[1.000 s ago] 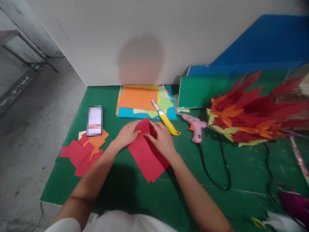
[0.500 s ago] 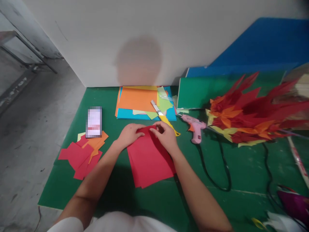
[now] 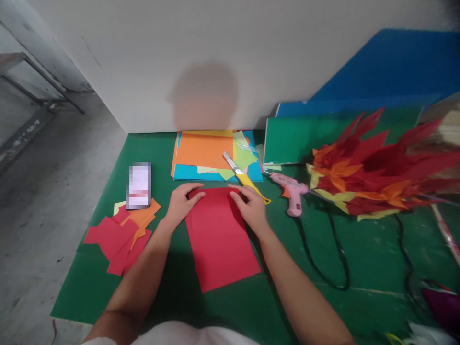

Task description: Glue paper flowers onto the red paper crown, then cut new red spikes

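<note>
Red paper sheets (image 3: 221, 239) lie in front of me on the green tabletop, their edges nearly lined up. My left hand (image 3: 183, 203) grips their far left corner between thumb and fingers. At the far right corner, my right hand (image 3: 249, 203) pinches the same sheets. Just beyond that hand lies a utility knife (image 3: 242, 173) with a yellow handle, partly over a stack of coloured paper (image 3: 204, 149) in orange, blue and green. A pink glue gun (image 3: 293, 191) rests to the right of my right hand.
Red and orange paper cutouts (image 3: 117, 235) and a phone (image 3: 138, 186) are at the left. A red, orange and yellow paper flame shape (image 3: 373, 177) stands at the right. A black cord (image 3: 323, 275) loops over the table. A white wall (image 3: 143, 62) rises behind.
My hands have moved apart from the middle of the top edge to its two corners. The red sheets, earlier fanned at the near edge, now lie more evenly together.
</note>
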Tool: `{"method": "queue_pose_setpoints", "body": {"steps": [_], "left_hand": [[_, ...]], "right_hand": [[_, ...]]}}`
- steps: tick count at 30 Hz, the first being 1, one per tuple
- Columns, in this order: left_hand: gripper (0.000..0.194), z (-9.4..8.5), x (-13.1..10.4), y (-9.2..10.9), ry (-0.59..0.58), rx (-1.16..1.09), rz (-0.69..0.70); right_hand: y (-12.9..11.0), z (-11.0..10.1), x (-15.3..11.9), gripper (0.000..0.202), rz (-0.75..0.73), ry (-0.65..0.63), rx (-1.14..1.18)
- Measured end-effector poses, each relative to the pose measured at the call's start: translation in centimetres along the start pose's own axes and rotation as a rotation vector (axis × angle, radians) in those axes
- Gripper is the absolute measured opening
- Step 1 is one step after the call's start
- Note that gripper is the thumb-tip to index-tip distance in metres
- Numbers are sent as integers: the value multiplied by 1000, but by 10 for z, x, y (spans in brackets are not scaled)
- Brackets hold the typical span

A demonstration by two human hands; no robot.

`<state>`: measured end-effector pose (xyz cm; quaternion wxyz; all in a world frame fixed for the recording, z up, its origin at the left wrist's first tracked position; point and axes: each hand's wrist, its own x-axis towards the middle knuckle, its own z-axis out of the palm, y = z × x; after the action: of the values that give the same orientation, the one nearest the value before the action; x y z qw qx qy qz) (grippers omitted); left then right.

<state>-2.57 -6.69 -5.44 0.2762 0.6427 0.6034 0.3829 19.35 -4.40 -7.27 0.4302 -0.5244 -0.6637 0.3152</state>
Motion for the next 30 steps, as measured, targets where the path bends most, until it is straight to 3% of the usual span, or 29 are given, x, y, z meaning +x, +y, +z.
{"method": "queue_pose_setpoints", "body": {"steps": [8,14,17,22,24,28,30], "left_hand": [[48,20,-3,-7,237,-449,-76],[22,22,-2,-1,314,-535,-7],[12,19,-1,3,290,-439,-26],[18,19,0,6,295,-334,-22],[23,22,-1,6,258,-356,-34],[37,28,-4,6,148,-465,-17],[46,30,-6,7,84,-511,-38]], "right_hand": [[-5,-6,-3,17,-88,269,24],[-3,-9,-2,10,-211,409,-31],[-7,-9,-4,12,-260,351,-9],[-12,-7,-3,25,-447,8,5],[-12,-5,-2,27,-492,-74,-9],[-10,-3,-3,25,-558,-125,-57],[-10,-2,-5,26,-590,-68,-129]]}}
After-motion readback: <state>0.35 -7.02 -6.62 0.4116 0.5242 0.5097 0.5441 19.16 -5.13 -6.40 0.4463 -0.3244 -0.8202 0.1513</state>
